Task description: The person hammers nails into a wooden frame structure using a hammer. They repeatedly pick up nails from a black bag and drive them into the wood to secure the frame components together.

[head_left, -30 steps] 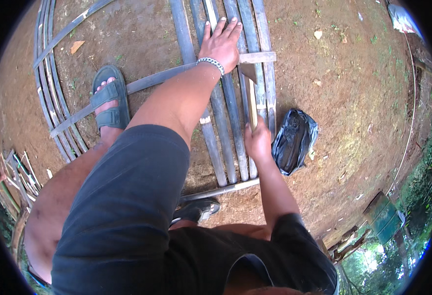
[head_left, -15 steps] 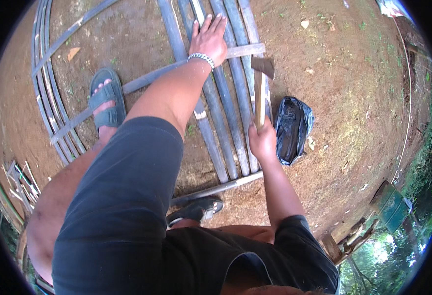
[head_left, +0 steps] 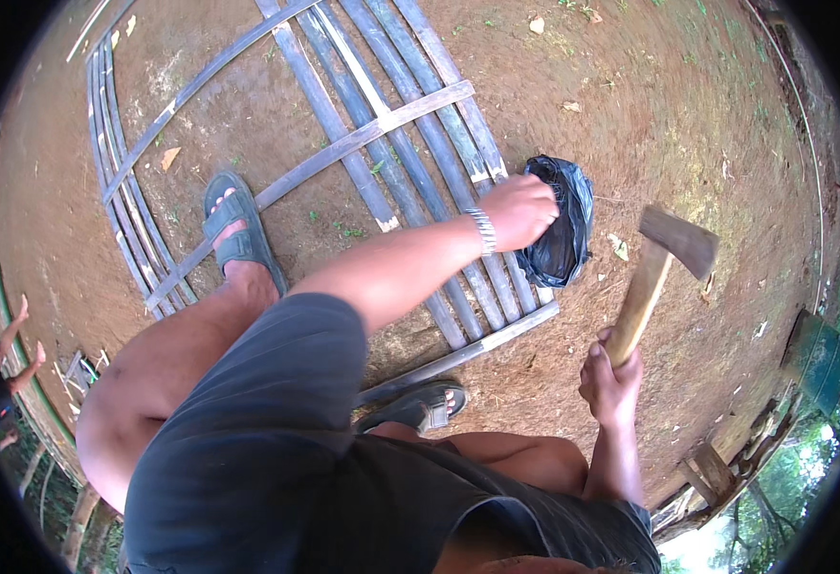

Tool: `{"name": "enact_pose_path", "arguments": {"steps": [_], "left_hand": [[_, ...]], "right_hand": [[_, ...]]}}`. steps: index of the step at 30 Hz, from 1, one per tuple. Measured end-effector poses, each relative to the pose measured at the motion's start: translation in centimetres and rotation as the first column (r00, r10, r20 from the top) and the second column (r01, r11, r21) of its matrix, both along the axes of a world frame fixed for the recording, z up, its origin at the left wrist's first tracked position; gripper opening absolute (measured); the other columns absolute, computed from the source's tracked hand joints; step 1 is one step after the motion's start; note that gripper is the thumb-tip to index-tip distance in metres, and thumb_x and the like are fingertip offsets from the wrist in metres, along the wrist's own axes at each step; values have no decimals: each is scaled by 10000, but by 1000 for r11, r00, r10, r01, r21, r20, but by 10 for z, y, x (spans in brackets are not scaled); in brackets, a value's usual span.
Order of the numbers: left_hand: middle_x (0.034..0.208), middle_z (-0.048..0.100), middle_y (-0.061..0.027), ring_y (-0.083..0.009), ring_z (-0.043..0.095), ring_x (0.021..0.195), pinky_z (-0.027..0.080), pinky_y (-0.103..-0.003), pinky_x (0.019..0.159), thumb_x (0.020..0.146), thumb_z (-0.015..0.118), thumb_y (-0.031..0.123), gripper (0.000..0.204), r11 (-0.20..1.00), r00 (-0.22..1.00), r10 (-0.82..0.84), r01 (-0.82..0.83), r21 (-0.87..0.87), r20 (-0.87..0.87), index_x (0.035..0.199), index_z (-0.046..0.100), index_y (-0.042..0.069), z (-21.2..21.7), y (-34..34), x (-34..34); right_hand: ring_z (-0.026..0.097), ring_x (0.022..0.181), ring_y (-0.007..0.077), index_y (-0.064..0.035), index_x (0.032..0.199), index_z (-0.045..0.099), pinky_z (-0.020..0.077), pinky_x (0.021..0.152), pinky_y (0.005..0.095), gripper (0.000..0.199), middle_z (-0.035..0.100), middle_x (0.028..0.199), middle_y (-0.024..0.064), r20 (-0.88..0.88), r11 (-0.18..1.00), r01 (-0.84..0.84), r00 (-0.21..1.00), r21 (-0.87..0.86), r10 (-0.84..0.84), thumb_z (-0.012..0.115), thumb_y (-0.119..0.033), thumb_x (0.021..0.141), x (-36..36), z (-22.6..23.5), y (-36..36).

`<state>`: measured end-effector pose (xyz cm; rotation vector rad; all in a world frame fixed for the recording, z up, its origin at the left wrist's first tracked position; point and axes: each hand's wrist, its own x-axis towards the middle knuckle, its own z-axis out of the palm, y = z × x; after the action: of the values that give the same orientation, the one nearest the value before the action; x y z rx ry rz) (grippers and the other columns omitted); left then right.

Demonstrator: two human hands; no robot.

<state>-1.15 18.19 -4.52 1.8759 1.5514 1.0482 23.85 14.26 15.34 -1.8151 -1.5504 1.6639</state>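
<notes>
My right hand grips the wooden handle of a hatchet, raised to the right with its dark metal head up. My left hand, a metal bracelet at its wrist, is at the left rim of an open black plastic bag. Its fingers are curled closed; whether anything is pinched in them is hidden. Under my left arm lies a frame of long grey weathered slats, joined by a crosspiece over them and a bar at the near end. The bag stands against the frame's right edge.
My sandalled left foot is on the ground beside the crosspiece; the other sandal is near the frame's near bar. A second group of slats lies at left. Another person is at the far left edge. A green panel stands at right.
My left hand has left the slats and crosspiece and moved right and nearer, to the bag. My right hand has swung the hatchet right, away from the frame. The view has shifted.
</notes>
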Motion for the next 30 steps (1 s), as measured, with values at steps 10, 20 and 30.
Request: {"name": "enact_pose_path", "arguments": {"steps": [10,20,30], "left_hand": [[1123,724,-143,-292,626,1131,501,-427,932,867,562,157,269,922,875,-101,-96,-375,-473,994,755,19,-49,50,53],[1096,735,-142,-285,639,1121,472,-431,939,899,529,161,279,919,850,-89,-131,-372,-519,998,764,47,-47,56,59],[932,739,-148,-319,722,968,549,-440,804,907,541,101,163,921,943,-88,-45,-387,-320,925,701,75,8,37,23]], "right_hand": [[494,498,63,-7,1169,495,407,439,222,212,548,690,12,-68,989,147,987,11,-146,590,-75,992,54,12,-38],[543,548,93,5,1192,492,472,484,240,256,568,782,21,-86,995,102,991,0,-101,608,-103,991,60,16,-38],[468,475,52,2,1128,502,383,417,220,176,542,680,4,-131,999,18,991,-50,-25,589,-52,986,31,2,-35]]}}
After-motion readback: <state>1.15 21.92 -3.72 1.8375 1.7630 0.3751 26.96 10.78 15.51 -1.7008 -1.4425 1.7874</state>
